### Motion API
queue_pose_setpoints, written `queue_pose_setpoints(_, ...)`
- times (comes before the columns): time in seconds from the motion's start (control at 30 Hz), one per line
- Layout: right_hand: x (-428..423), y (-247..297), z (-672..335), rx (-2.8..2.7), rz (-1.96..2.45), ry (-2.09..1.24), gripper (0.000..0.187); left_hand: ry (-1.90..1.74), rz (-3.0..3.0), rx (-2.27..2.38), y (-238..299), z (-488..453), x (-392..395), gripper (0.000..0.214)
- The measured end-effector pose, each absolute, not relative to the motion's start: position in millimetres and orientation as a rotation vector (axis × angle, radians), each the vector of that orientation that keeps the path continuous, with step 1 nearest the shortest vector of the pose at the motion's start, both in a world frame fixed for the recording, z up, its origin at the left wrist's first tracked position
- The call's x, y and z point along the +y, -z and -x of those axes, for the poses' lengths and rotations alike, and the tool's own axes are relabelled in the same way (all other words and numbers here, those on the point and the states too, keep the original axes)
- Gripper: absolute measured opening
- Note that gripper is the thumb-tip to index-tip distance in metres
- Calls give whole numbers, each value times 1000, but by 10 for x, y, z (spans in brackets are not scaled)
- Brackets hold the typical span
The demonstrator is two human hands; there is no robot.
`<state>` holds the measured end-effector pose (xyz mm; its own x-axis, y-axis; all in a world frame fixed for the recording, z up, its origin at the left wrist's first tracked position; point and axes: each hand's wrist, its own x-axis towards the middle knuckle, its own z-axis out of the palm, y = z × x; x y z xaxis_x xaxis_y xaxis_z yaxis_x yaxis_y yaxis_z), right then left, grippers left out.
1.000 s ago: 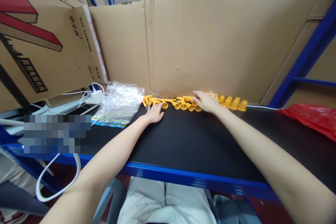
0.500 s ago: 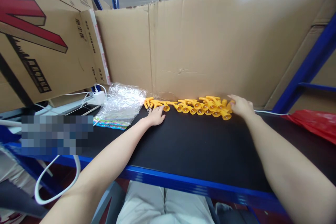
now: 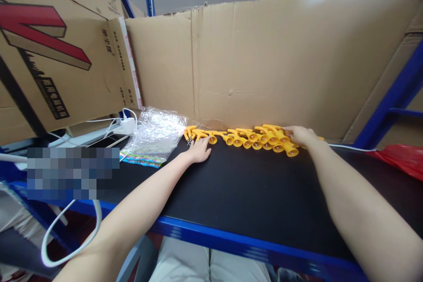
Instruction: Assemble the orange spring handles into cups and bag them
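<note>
One printed carton (image 3: 99,79) is positioned well to the left of the left hand (image 3: 199,150). Between the two, a white adapter (image 3: 128,126) with cables attached is located, followed by a clear plastic bag (image 3: 155,132), which is laid near the fingers. The left hand is placed palm down, its fingertips set at the leftmost yellow funnel-ended pieces (image 3: 198,133); whether any piece is gripped there cannot be told. Between the hands, further pieces are laid in a row along a black surface (image 3: 251,194), stacked more thickly toward the right hand (image 3: 301,135), with many flared ends faced toward the person. The right hand is set at the right end of this row, seemingly in contact; its fingers are partly hidden, so neither opening nor hold can be determined. Beyond its wrist, a red plastic bag (image 3: 401,158) is situated. Behind both hands, a cardboard panel (image 3: 280,61) is stood upright.
</note>
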<state>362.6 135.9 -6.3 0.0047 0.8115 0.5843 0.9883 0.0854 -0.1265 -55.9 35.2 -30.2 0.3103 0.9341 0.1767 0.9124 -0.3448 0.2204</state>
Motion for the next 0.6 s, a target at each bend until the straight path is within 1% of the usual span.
queue_pose_setpoints(0.07,1392,44,-3587,-1906,1934,294,24,-415,-2478,1750,293,554,339,59)
queue_pose_setpoints(0.13,1424,32,-3554,-1919,1979,252,22,-408,-2475,1753,287,550,332,59)
queue_pose_setpoints(0.27,1439,6,-3468,-1912,1963,294,15,-404,-2466,1754,289,548,338,59)
queue_pose_setpoints(0.43,1333,-55,-3320,-1881,2134,460,17,-409,-2465,1752,295,553,347,59)
queue_pose_setpoints(0.6,1254,-4,-3321,-1874,2142,513,5,-401,-2461,1743,286,552,339,59)
